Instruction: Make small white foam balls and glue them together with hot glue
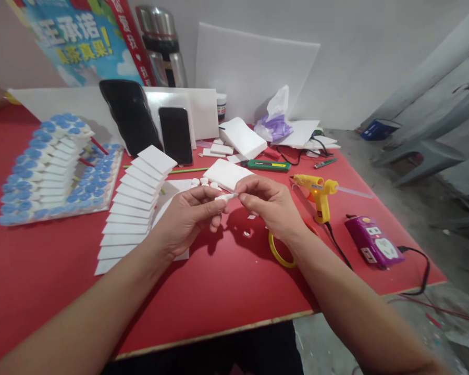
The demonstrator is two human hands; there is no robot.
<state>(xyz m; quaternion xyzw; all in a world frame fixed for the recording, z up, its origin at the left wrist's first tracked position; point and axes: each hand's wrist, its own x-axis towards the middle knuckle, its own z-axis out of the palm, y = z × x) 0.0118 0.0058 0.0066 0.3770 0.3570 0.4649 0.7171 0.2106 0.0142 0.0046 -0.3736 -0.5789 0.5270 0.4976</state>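
Between both hands, above the middle of the red table (219, 297), is a small white paper piece (225, 197). My left hand (193, 211) pinches its left end, and the fingertips of my right hand (268, 203) close on its thin right end. Whether it is rolled or folded I cannot make out. Behind my left hand lie several small white rolls (205, 182). A fanned stair of white card strips (135, 211) stands left of that hand. Under my right wrist shows a yellow ring (276, 252), partly hidden, which looks like a scissors handle.
A lit yellow glue gun (318, 195) and a purple power socket (375, 242) stand at the right, with cords. Behind the hands lie a green box cutter (268, 165) and white pads (244, 138). A blue-and-white stair model (58, 172) sits left; phones (175, 135) lean behind.
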